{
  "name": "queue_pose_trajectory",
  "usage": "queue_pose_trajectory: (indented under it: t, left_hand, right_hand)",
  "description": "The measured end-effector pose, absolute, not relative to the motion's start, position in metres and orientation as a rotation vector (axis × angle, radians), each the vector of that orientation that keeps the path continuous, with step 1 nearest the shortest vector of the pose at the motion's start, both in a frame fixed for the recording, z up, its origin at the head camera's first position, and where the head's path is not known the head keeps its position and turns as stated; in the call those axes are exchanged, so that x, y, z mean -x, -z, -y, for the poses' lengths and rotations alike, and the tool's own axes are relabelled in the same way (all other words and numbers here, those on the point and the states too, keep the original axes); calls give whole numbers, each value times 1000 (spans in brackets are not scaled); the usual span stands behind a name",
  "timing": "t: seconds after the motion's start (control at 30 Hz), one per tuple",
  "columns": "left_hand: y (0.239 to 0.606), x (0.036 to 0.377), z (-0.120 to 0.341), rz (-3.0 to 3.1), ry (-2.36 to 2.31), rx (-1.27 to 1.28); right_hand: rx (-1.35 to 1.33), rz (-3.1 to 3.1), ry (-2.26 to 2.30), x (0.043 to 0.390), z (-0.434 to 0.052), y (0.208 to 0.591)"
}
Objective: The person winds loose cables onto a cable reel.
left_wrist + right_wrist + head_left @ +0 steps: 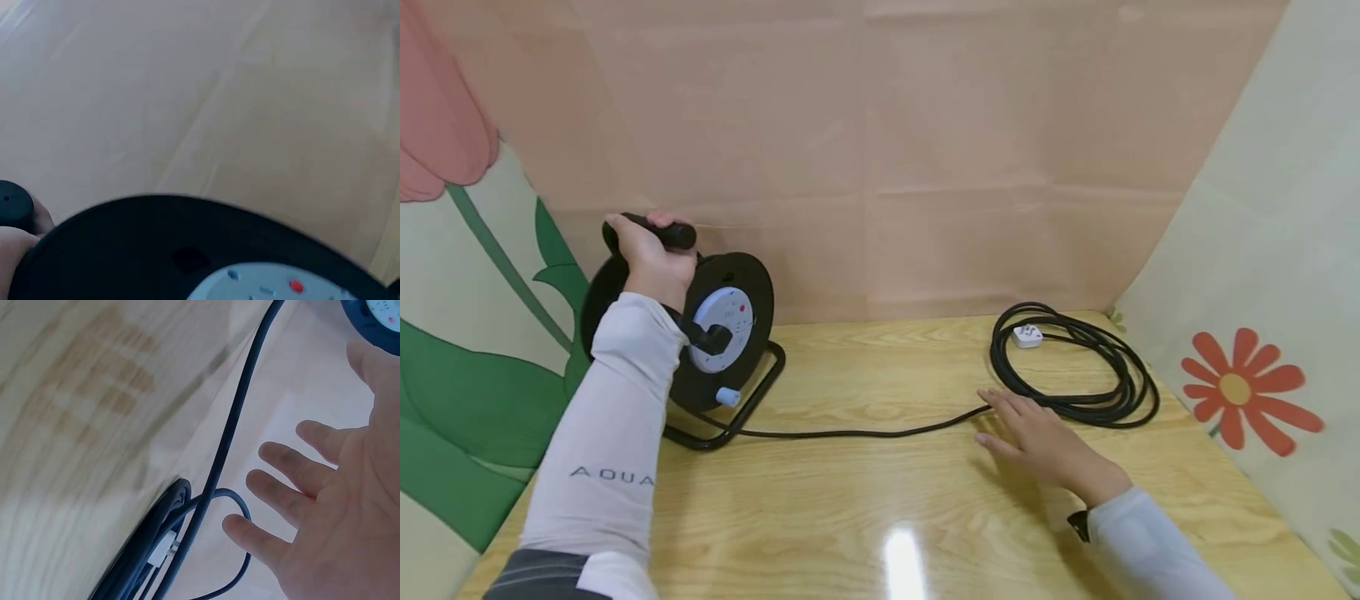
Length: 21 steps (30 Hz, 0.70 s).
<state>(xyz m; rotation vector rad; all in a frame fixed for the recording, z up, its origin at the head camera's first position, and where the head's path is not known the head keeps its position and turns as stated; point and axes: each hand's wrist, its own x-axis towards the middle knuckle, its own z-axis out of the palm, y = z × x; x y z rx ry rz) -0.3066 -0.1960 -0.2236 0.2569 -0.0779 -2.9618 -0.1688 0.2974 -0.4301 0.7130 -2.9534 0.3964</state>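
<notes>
1. The reel (715,333) is shown upright on its black frame at the left rear of the table (865,508), against the backdrop; its top handle (658,232) is gripped by the left hand (651,258), fingers curled fully round it.
2. The cord (850,432) is seen running from the reel's foot across the table to a loose coil (1075,367) at the right rear, within which the white plug (1027,336) lies.
3. The right hand (1037,437) is held flat and wide, fingers spread and straight, nothing grasped; it lies palm down just beside the straight run where that meets the coil. Whether the fingertips (275,456) touch the cord cannot be told.
4. The step in hand is judged to be the taking up of the cord while the reel is steadied.
5. It is best done with the reel pressed firmly down by its handle, so that tipping is prevented.
6. The cord is best taken on the single straight run, short of the coil, so that no loop is dragged or tangled.
</notes>
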Motion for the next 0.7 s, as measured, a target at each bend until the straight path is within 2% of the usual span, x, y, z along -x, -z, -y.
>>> queue_pose_trajectory:
  t: [0.43, 0.7]
  left_hand:
    - [217, 305, 235, 392, 3081, -309]
    - [218, 303, 245, 261, 3324, -319]
  right_hand:
    - [-734, 2977, -411, 169, -294, 422]
    - [-728, 2986, -403, 165, -298, 424]
